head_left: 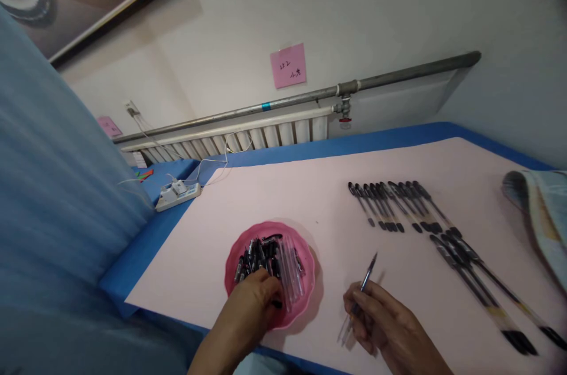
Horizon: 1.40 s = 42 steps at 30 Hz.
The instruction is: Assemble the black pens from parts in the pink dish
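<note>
Head: pen (pixel 367 277) held; pink note (pixel 288 65) illegible.

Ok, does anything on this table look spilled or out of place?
Nothing stands out. The pen parts all lie inside the pink bowl, where the left hand reaches. The black pens lie in side-by-side rows, and the right hand holds one thin pen.

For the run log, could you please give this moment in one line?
left hand: in pink bowl of pen parts | right hand: holds pen | other pens: rows at right
</note>
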Motion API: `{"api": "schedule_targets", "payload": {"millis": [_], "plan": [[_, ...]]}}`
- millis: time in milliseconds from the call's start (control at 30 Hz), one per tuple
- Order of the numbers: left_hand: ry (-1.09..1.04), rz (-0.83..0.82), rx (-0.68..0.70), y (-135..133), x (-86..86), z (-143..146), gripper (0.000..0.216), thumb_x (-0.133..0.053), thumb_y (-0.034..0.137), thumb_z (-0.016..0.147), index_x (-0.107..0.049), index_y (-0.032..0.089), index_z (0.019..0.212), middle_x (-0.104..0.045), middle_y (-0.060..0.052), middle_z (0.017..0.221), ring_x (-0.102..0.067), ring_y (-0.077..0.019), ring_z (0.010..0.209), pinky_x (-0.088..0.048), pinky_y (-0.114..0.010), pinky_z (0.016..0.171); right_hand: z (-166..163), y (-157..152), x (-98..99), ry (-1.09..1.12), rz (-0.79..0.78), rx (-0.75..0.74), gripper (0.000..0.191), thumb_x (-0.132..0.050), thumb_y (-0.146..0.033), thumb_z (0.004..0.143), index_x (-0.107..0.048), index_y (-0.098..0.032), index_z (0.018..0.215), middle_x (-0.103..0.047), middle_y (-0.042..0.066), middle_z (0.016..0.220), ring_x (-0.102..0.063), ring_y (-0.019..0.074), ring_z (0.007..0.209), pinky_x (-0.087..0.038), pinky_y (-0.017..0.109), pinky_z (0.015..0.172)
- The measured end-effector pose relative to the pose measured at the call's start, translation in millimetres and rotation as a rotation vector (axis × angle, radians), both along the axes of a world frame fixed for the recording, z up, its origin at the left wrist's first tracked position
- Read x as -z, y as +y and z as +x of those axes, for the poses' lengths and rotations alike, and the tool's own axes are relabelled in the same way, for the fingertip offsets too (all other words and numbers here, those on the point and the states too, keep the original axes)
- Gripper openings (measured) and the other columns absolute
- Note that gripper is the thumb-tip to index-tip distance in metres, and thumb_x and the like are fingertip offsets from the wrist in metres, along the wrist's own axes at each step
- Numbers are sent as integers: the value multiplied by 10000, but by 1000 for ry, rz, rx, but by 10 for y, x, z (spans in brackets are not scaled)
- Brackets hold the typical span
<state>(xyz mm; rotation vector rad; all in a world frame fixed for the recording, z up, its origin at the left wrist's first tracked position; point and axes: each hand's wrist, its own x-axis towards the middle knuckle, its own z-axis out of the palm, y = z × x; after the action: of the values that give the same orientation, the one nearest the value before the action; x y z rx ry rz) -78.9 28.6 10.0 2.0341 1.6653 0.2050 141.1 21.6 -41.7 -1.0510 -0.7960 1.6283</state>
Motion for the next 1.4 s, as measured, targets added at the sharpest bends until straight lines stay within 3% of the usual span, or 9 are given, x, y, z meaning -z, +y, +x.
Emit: {"api": "schedule_targets", "payload": {"millis": [133, 267, 367, 500, 667, 833, 1233, 1400], "plan": [[-43, -13, -1, 14, 25, -11, 273, -489, 36, 679, -686, 203, 766, -627, -20, 888, -591, -141, 801, -417, -213, 717, -8, 4, 9, -9, -1, 6, 344, -713, -506, 719, -661, -166, 707, -556, -23, 522, -419, 95, 426, -301, 222, 393], [-120, 18, -106, -31, -98, 7, 236, -496, 75, 711, -683, 183, 809, -646, -36, 853, -594, -166, 801, -411, -249, 707, -24, -8, -24, 59, -14, 42, 317, -736, -476, 717, -670, -167, 712, -579, -18, 560, -441, 91, 440, -307, 212, 395], [-363, -67, -219, -161, -160, 93, 166, -527, 197, 780, -658, 181, 881, -661, -27, 790, -587, -166, 740, -410, -258, 657, -51, -39, -106, 173, -27, 70, 271, -739, -441, 728, -671, -179, 716, -617, -2, 625, -486, 109, 468, -345, 227, 405], [-832, -313, -240, -336, -51, 297, 216, -617, 354, 765, -628, 158, 855, -638, -7, 656, -569, -128, 591, -436, -247, 587, -84, -105, -268, 277, 34, 58, 243, -716, -430, 758, -684, -189, 749, -648, 22, 652, -550, 146, 528, -417, 259, 465], [-1073, -420, -286, -393, 65, 431, 310, -724, 427, 698, -634, 158, 823, -651, 4, 600, -578, -107, 533, -438, -235, 559, -74, -160, -373, 281, 69, 76, 237, -704, -434, 771, -696, -197, 761, -647, 16, 617, -554, 146, 529, -418, 255, 485], [-1117, -445, -311, -405, 34, 427, 348, -752, 450, 670, -656, 153, 824, -650, 12, 580, -582, -99, 526, -445, -227, 552, -65, -175, -378, 255, 71, 113, 236, -710, -422, 766, -685, -187, 755, -656, 23, 650, -544, 148, 519, -402, 262, 469], [-1173, -537, -343, -434, 79, 412, 354, -780, 430, 645, -646, 142, 799, -667, 5, 552, -574, -94, 470, -432, -224, 515, -28, -202, -306, 76, 178, 13, 260, -616, -450, 839, -638, -192, 820, -641, 16, 618, -563, 168, 556, -426, 287, 514], [-1244, -431, -418, -442, 123, 459, 334, -802, 408, 624, -621, 145, 725, -657, 8, 535, -576, -101, 469, -434, -233, 521, -75, -206, -330, 125, 153, 52, 240, -653, -432, 818, -663, -194, 789, -635, 5, 598, -551, 153, 553, -416, 259, 487]]}}
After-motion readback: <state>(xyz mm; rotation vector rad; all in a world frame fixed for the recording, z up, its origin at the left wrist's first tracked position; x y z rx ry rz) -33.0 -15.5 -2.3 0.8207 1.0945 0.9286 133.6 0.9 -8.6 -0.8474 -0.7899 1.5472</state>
